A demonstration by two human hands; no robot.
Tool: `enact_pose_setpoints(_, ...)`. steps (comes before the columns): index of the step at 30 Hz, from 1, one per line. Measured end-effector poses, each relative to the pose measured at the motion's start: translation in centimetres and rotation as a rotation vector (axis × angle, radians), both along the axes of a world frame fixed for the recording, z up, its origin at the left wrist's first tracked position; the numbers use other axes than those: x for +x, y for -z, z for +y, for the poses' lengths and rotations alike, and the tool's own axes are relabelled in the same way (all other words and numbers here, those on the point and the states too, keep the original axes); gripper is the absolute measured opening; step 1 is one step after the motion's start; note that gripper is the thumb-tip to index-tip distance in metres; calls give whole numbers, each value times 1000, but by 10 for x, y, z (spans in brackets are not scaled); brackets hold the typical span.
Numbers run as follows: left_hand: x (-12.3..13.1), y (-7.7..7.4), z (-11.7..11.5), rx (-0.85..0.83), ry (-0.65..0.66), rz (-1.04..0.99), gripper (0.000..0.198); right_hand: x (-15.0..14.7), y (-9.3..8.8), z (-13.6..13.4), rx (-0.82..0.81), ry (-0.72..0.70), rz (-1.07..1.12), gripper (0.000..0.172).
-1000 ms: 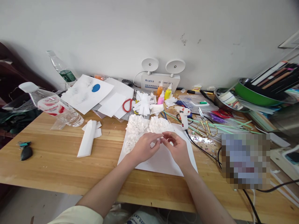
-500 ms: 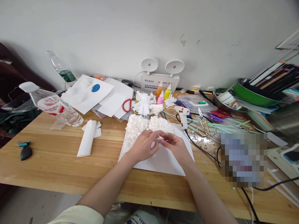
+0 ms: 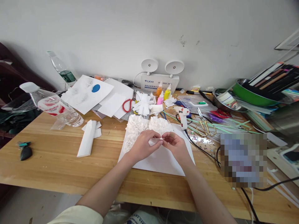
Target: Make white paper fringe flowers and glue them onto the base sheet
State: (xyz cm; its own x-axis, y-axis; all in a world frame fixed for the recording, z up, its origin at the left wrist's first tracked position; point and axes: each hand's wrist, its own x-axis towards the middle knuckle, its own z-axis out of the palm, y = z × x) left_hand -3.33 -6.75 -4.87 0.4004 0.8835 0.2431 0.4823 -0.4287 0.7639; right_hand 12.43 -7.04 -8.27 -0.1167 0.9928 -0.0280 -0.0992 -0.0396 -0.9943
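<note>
Near side first: table point(image 3: 56, 168) near edge runs under both forearms. Our white sheet point(image 3: 161, 163) sits inside that edge, with a strip of wood showing between. Sheet's near right corner lies close to the right forearm.

Both hands are over the sheet, fingertips meeting. Left hand point(image 3: 146, 144): thumb and index tips nearly closed, gap behind them, pinching 1 small white piece point(image 3: 161, 138). Right hand point(image 3: 175, 144): thumb and index in the same pinch, on the same piece from the right. Piece is mostly covered by fingers; we can't tell its shape.

White paper clusters point(image 3: 136, 124) cover the sheet's far left part and run along its far edge, close behind our knuckles.

Left: wood surface gives us room from the sheet's left edge to the folded white strip point(image 3: 86, 140). Right is tight: glue gun point(image 3: 183, 118) just beside the sheet's far right corner, its cable point(image 3: 201, 146) running right and nearer, gold-handled scissors point(image 3: 205, 126) beyond.

Far: red-handled tool point(image 3: 127, 105), 3 squeeze bottles point(image 3: 160, 99) (orange, pink, yellow), then the 2-lamp light unit point(image 3: 149, 82) against the wall point(image 3: 105, 37).
</note>
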Motion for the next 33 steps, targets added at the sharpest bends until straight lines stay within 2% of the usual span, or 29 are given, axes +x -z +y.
enact_pose_setpoints(11,0,-3,0,-110,8,-76,12,-2,-9,-4,49,-73,-155,16)
enact_pose_setpoints(15,-1,-3,0,-166,-49,-110,11,-2,-10,-4,38,-88,-194,18)
enact_pose_setpoints(24,2,-3,-2,-276,-73,-263,10,-4,-12,-6,-22,-162,-104,19)
enact_pose_setpoints(29,3,-5,-2,-298,-41,-284,12,-2,-12,-6,-19,-135,-76,18)
enact_pose_setpoints(33,2,-5,-2,-256,-65,-228,15,-1,-12,-5,5,-94,-62,13)
